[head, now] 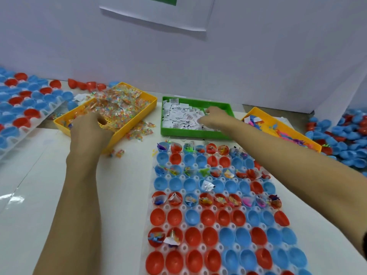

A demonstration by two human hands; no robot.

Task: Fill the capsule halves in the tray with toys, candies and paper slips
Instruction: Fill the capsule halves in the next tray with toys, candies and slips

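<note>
A pale lilac-white wall [258, 56] fills the upper half, from nine o'clock through twelve to three o'clock; a white paper sheet [158, 14] with a green patch at its top hangs on it at twelve o'clock; a white table [123, 185] spreads below, glossy at eight o'clock; the light is soft and even.

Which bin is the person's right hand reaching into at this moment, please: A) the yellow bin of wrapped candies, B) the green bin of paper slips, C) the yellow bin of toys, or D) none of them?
B: the right hand lies over the white paper slips inside the green bin, while the left hand is at the candy bin.
</note>
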